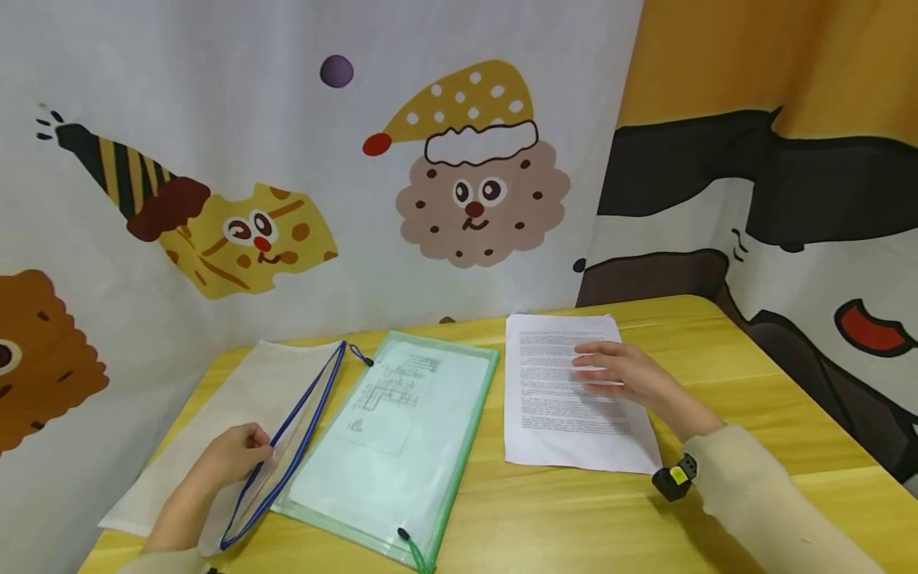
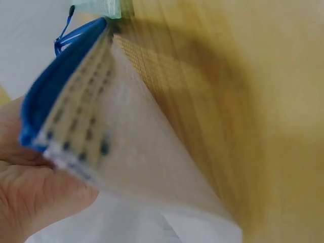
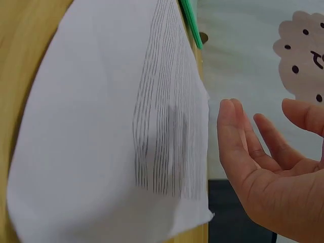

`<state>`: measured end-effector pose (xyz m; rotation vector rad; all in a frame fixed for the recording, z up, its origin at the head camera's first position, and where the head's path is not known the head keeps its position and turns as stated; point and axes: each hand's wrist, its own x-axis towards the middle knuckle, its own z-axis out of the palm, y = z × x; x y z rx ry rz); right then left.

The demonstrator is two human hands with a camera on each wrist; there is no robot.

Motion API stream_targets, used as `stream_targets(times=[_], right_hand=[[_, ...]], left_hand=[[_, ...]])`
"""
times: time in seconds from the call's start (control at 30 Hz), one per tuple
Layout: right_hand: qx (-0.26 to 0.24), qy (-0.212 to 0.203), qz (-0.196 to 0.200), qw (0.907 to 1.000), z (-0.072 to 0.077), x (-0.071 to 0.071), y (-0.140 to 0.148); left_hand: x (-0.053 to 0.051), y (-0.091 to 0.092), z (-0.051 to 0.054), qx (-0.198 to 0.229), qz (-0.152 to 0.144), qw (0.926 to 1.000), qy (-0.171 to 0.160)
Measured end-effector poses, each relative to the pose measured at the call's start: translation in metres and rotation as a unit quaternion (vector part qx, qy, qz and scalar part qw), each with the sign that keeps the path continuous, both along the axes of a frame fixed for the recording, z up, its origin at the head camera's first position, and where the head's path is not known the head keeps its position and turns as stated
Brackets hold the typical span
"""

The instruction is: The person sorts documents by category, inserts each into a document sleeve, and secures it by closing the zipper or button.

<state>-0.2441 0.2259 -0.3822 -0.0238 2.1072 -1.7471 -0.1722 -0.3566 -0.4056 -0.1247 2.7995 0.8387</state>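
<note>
A translucent white document pouch with a blue zipper [image 1: 208, 410] lies at the left of the table, its zipped edge gaping. My left hand [image 1: 231, 456] pinches one lip of that opening; in the left wrist view the thumb [image 2: 55, 197] lies along the lip below the blue zipper strip [image 2: 61, 76]. Over the printed paper sheets [image 1: 534, 399] at the right hovers my right hand [image 1: 627, 371], fingers spread and holding nothing. The right wrist view shows those fingers [image 3: 235, 136] slightly bent and apart from the page. Between pouch and paper lies a green-edged zip pouch [image 1: 441, 422].
Inside the green pouch is a sheet with a line drawing [image 1: 390, 395]. Its zipper pull [image 1: 412, 546] hangs toward the near edge. The yellow wood-grain table [image 1: 545, 518] meets a cartoon-printed curtain [image 1: 287, 143] at the back. A wrist camera [image 1: 674, 478] sits on my right wrist.
</note>
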Motion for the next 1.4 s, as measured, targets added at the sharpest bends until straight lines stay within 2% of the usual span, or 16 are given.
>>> stream_targets(times=[0.13, 0.37, 0.57, 0.77, 0.83, 0.87, 0.93, 0.97, 1.03, 1.1, 1.17, 1.23, 1.4], right_hand=[[0.001, 0.002, -0.007, 1.0, -0.001, 0.002, 0.01], [0.032, -0.003, -0.034, 0.9989, -0.009, 0.001, 0.028], [0.055, -0.019, -0.06, 0.9965, -0.014, -0.003, 0.044], [0.068, -0.042, -0.076, 0.9939, -0.023, -0.011, 0.066], [0.091, -0.049, -0.069, 0.9923, -0.025, -0.012, 0.071], [0.117, -0.046, -0.061, 0.9902, -0.026, -0.011, 0.071], [0.193, -0.027, -0.038, 0.9802, -0.025, -0.006, 0.067], [0.236, -0.015, -0.028, 0.9711, -0.024, -0.004, 0.063], [0.331, 0.02, 0.003, 0.9435, -0.021, 0.001, 0.053], [0.399, 0.046, 0.023, 0.9155, -0.017, 0.006, 0.042], [0.435, 0.054, 0.033, 0.898, -0.013, 0.008, 0.032], [0.449, 0.046, 0.033, 0.8917, -0.009, 0.009, 0.026], [0.443, 0.024, 0.023, 0.8959, -0.006, 0.01, 0.022]], left_hand=[[0.0, -0.005, 0.0, 0.011, -0.012, 0.9997, -0.018], [0.002, -0.011, 0.003, 0.034, -0.008, 0.9977, -0.057], [0.003, -0.013, 0.006, 0.046, -0.005, 0.9965, -0.069], [0.0, -0.012, 0.005, 0.054, -0.004, 0.9953, -0.08], [-0.001, -0.011, 0.004, 0.053, -0.004, 0.9953, -0.082], [-0.001, -0.011, 0.004, 0.052, -0.003, 0.9952, -0.083], [-0.002, -0.009, 0.005, 0.051, -0.004, 0.9951, -0.084], [-0.002, -0.009, 0.005, 0.052, -0.007, 0.9951, -0.084], [-0.002, -0.008, 0.006, 0.052, -0.006, 0.9951, -0.083], [-0.001, -0.007, 0.007, 0.054, -0.006, 0.9952, -0.082], [-0.001, -0.007, 0.008, 0.057, -0.009, 0.995, -0.082], [-0.002, -0.007, 0.007, 0.063, -0.011, 0.9943, -0.086], [-0.004, -0.007, 0.004, 0.073, -0.014, 0.9927, -0.095]])
